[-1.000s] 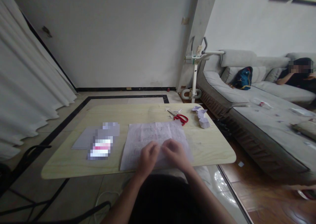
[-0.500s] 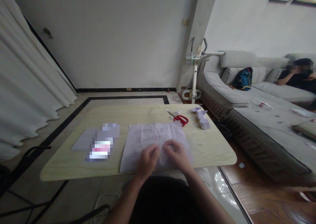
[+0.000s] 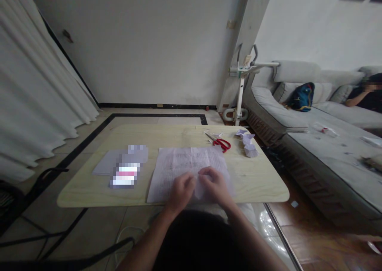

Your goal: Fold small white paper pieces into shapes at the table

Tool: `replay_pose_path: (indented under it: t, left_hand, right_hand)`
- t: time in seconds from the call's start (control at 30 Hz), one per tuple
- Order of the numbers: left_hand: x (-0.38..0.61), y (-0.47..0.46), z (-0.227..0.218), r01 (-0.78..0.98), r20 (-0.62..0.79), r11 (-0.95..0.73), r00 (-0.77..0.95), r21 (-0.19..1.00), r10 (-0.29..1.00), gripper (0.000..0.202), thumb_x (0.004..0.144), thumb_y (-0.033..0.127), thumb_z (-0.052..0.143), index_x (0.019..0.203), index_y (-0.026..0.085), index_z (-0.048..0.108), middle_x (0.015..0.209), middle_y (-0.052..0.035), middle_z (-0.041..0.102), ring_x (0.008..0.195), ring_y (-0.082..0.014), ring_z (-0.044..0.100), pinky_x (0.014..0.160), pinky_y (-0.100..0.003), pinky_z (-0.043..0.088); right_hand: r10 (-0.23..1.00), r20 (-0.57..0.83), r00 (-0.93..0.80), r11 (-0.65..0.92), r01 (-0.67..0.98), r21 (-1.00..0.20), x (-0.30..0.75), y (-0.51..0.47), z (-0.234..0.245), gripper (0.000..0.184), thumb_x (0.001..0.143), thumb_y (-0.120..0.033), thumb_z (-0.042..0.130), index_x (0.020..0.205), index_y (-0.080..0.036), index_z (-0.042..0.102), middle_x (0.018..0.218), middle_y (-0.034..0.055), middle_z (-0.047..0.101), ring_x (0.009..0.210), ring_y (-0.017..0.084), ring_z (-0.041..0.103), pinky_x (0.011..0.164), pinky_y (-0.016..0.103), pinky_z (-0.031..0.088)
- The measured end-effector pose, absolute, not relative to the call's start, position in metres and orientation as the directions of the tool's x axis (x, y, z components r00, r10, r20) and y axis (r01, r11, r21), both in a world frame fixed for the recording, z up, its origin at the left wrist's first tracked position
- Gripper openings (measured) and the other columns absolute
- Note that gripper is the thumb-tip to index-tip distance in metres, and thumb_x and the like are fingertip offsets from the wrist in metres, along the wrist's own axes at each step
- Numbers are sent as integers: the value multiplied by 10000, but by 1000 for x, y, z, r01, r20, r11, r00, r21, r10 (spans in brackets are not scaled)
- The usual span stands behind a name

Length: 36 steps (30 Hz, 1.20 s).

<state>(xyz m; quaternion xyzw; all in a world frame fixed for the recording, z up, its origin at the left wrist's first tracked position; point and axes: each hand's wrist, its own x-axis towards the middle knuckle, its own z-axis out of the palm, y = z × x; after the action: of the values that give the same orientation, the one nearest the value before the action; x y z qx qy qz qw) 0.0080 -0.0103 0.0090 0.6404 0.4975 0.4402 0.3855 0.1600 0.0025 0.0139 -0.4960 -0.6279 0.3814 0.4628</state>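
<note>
My left hand (image 3: 182, 189) and my right hand (image 3: 214, 185) are close together over the near part of a large creased sheet of printed paper (image 3: 174, 163). The fingers of both are curled and closed. Between them is a small pale piece of paper (image 3: 199, 192), pinched by both hands; its shape is mostly hidden and blurred. Beyond the sheet's far right corner lie red-handled scissors (image 3: 222, 144), blades pointing away to the left. Several small folded paper pieces (image 3: 250, 149) sit to the right of them.
On the left of the pale wooden table (image 3: 86, 195) lie white papers (image 3: 105, 162) and a lit, pixelated device (image 3: 125, 176). Paper scraps (image 3: 219, 135) are by the scissors. A grey sofa (image 3: 328, 151) with a backpack (image 3: 302, 97) and a seated person stands at right.
The view has swung slightly left, so everything appears shifted to the right. Both hands keep nearly the same closed pose over the sheet, with the small paper between them.
</note>
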Motion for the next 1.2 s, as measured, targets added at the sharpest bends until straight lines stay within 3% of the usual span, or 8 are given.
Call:
replay_pose_path:
  t: [1.2]
  left_hand:
    - [8, -10, 8, 311, 177, -207, 123, 927, 977, 275, 863, 309, 471, 628, 184, 537, 549, 39, 481, 546, -134, 489, 520, -218, 352]
  right_hand:
    - [983, 178, -40, 181, 347, -920, 161, 2, 17, 86, 766, -265, 590, 808, -224, 653, 798, 0, 685, 758, 190, 619, 704, 290, 493]
